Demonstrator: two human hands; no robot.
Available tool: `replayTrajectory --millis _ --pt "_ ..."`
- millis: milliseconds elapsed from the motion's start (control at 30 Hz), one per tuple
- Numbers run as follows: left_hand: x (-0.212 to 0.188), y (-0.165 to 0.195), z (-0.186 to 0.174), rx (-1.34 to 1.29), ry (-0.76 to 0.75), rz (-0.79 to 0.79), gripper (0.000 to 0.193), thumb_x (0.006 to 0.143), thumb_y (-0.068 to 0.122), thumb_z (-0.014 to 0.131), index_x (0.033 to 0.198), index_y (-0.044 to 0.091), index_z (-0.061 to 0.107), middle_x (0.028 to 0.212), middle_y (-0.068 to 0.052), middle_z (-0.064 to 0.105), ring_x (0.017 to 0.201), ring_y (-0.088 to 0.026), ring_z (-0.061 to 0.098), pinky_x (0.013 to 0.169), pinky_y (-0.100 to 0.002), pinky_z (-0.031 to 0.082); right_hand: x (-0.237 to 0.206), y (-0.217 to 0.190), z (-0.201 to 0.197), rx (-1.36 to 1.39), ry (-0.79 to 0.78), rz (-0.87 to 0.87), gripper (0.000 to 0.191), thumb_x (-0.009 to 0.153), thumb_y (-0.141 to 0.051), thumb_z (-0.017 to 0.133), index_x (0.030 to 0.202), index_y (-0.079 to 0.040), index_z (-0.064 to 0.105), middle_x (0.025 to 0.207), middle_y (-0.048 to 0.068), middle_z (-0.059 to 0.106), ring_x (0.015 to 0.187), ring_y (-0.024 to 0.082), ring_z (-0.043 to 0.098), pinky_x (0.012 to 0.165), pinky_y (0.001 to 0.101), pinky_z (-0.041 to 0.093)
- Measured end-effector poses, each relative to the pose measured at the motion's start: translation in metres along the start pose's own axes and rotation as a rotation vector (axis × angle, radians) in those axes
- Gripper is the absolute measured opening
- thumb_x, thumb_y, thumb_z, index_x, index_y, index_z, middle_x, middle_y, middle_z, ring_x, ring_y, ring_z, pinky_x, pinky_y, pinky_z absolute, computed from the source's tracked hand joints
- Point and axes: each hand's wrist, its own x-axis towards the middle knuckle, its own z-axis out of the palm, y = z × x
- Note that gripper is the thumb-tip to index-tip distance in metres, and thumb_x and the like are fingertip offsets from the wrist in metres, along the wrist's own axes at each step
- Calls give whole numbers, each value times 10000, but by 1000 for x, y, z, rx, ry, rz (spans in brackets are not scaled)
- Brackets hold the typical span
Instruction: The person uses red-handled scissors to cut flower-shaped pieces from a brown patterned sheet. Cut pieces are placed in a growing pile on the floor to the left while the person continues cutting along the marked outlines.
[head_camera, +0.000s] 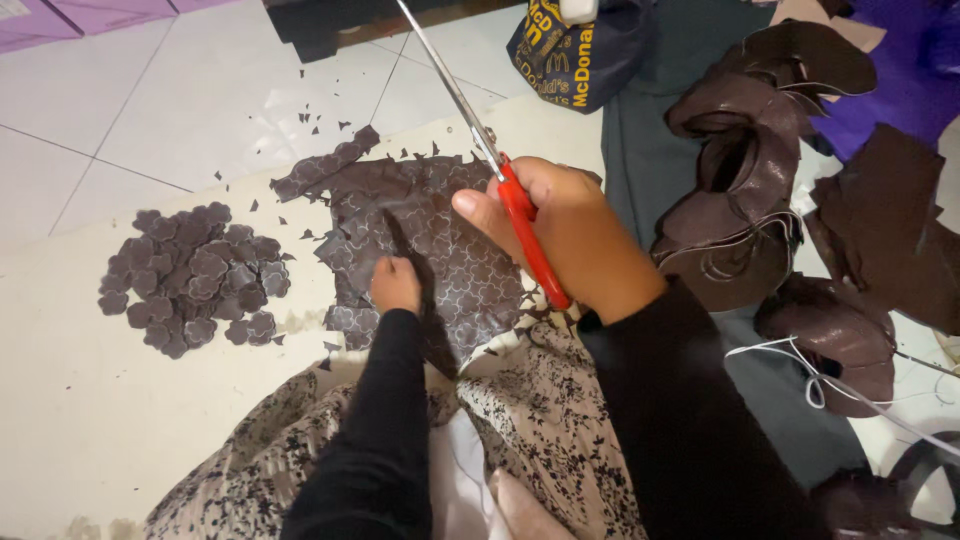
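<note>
On the cream mat (60, 400), at the centre of the view, lies the sheet (440, 250) of dark brown leather-like material, the largest thing in hand; it is drawn all over with pale scalloped outlines, ragged along its 12 o'clock edge where a loose strip (325, 165) hangs off at 10 o'clock, and its lower edge runs onto the flowered skirt (540, 420). The left hand (396, 284) presses down on the sheet at its 7 o'clock side, fingers curled so that I cannot tell whether it pinches the material or only pins it. The right hand (560, 225) is closed firmly around the red handles of the scissors (500, 175), whose long blades point away toward 11 o'clock and look closed or nearly so. The risk I see is that the sheet, held only at one side, could slide or buckle under the blades and spoil a drawn shape; the left fingers also sit near the cutting line and could be nicked. At 9 o'clock, well apart from the sheet, rests a pile of cut pieces (195, 280), small scalloped flowers, with tiny scraps (320, 115) scattered toward 12 o'clock that a sleeve could sweep into the pile.
</note>
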Motion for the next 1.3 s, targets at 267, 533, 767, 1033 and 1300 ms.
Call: replayTrajectory --millis 267,533,767,1033,1300 --pt "26 47 -41 -1380 -597 -344 188 795 125 424 821 93 607 884 -88 702 814 -236 687 710 -369 553 27 31 11 261 -17 106 393 890 -454 726 931 -68 667 698 -6 646 606 59 623 577 218 538" --pt "-8 136 -73 -368 -311 816 117 879 120 565 862 5 554 858 -170 624 785 -331 593 745 -428 501 47 73 26 523 130 132 392 900 -418 749 981 -45 657 801 -2 673 709 97 644 656 243 528" --pt "-19 184 -116 -489 -281 1188 107 859 139 621 906 44 605 1114 -164 686 974 -325 661 865 -421 515 73 93 26 998 271 -88 231 937 -204 749 979 0 649 819 78 631 674 151 589 598 308 457" --pt "33 192 -173 -815 -1019 66 176 949 210 574 1045 84 650 969 -1 729 797 -128 648 721 -283 517 52 53 17 799 -82 -266 270 913 -162 734 1130 -25 650 970 -18 683 879 61 633 791 238 517" --pt "24 190 -198 -911 -688 204 184 997 200 563 1122 95 649 1061 -18 757 873 -109 705 777 -304 587 45 30 33 611 -43 -256 250 910 -160 779 1079 -15 664 847 -30 649 726 50 588 634 219 485"
